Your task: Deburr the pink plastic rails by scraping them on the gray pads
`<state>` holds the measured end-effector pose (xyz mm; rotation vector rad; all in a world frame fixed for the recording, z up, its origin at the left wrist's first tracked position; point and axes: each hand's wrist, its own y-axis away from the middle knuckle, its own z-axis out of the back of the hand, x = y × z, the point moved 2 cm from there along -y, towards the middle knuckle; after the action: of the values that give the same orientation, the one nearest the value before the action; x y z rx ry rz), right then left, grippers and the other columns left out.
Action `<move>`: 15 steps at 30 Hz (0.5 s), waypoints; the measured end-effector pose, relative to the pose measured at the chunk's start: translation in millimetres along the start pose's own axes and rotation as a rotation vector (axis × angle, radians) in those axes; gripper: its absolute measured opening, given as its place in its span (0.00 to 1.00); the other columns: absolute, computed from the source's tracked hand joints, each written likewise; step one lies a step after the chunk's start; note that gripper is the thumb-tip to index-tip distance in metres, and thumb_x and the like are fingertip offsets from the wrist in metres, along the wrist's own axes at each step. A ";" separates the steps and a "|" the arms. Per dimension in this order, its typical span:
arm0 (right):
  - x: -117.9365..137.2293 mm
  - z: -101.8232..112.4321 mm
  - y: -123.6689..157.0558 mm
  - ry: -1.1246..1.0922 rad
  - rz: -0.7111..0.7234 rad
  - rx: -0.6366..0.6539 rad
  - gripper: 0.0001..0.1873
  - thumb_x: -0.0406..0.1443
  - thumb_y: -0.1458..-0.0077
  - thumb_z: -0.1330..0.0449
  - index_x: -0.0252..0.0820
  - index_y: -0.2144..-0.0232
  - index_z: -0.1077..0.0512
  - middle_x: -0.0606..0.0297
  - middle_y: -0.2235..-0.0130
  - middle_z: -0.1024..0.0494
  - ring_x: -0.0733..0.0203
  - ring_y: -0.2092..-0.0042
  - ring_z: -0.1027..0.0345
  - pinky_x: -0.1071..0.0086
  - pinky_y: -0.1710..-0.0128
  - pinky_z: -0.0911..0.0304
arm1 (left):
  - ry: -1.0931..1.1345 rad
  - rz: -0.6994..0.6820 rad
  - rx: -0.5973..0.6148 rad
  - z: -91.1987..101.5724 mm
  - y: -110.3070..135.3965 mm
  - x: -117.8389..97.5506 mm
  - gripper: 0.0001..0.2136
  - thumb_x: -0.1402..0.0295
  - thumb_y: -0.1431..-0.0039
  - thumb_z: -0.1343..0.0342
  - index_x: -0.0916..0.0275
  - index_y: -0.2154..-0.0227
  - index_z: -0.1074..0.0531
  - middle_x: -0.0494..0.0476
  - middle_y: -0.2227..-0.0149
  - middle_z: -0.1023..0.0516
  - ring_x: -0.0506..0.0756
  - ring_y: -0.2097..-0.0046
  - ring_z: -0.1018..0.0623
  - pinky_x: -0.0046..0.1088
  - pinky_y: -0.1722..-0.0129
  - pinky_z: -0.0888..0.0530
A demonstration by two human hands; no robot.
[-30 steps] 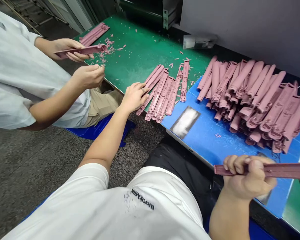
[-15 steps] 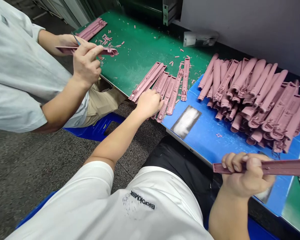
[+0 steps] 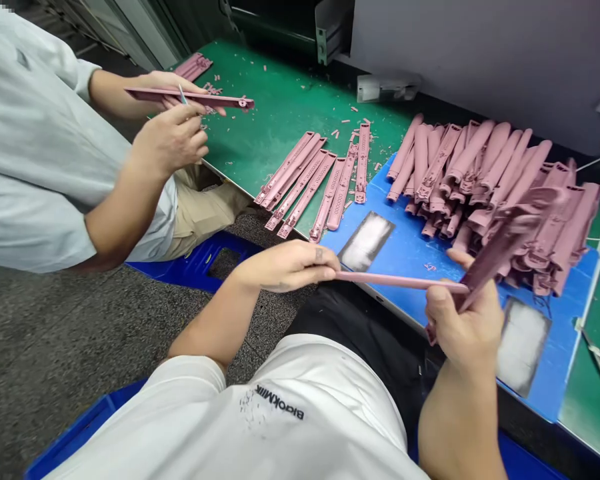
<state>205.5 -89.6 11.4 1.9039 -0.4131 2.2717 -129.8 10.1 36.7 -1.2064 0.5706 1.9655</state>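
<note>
Pink strap held level between both hands, over the near edge of the bench: left hand pinches one end in closed fingers, right hand is closed round the other, a wider pink section tilting up and right from its grip. Beyond, a heap of straps on a blue mat, and a row of straps on a green mat. Far left — a co-worker's hand holds a small blade at a second strap.

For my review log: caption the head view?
Left hand and right hand hold a thin pink strip, the right also gripping a pink plastic strap, over a blue mat.
</note>
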 end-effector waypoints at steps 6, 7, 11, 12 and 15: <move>4.7 18.6 13.9 -0.115 0.200 0.068 0.16 0.46 0.37 0.19 0.42 0.65 0.17 0.71 0.78 0.28 0.64 0.83 0.38 0.69 0.87 0.42 | -0.024 -0.126 0.011 -6.9 -11.1 -8.1 0.11 0.59 0.19 0.38 0.60 0.52 0.15 0.63 0.53 0.11 0.58 0.55 0.12 0.31 0.50 0.19; 6.9 20.2 15.6 -0.173 0.278 0.009 0.15 0.43 0.37 0.20 0.42 0.67 0.18 0.72 0.79 0.30 0.64 0.83 0.39 0.68 0.86 0.42 | -0.031 -0.124 -0.145 -8.1 -11.6 -4.8 0.12 0.56 0.21 0.36 0.60 0.53 0.15 0.64 0.53 0.11 0.59 0.53 0.12 0.32 0.49 0.19; 9.3 24.0 17.8 -0.213 0.404 -0.288 0.17 0.41 0.39 0.20 0.49 0.73 0.23 0.71 0.79 0.30 0.61 0.82 0.43 0.62 0.84 0.42 | 0.158 0.136 -0.798 -39.3 -5.7 16.0 0.30 0.38 0.26 0.35 0.61 0.70 0.22 0.60 0.70 0.20 0.57 0.67 0.19 0.35 0.61 0.21; 7.6 22.6 18.7 -0.212 0.407 -0.324 0.20 0.43 0.39 0.20 0.49 0.74 0.25 0.71 0.79 0.30 0.60 0.82 0.44 0.61 0.84 0.43 | 0.318 0.226 -0.729 -56.7 -8.9 20.8 0.33 0.33 0.28 0.35 0.62 0.71 0.22 0.58 0.73 0.22 0.56 0.70 0.22 0.34 0.66 0.23; -1.9 6.7 26.3 -0.215 0.413 -0.268 0.28 0.50 0.42 0.18 0.47 0.78 0.29 0.71 0.80 0.31 0.59 0.83 0.42 0.62 0.84 0.41 | 0.872 0.265 -0.397 -110.9 -33.5 19.2 0.41 0.26 0.47 0.24 0.63 0.53 0.18 0.64 0.63 0.14 0.61 0.63 0.14 0.35 0.64 0.19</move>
<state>204.6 -116.5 7.5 2.0725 -1.1734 2.0893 -47.2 -39.0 -30.7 -2.3714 0.8107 1.7308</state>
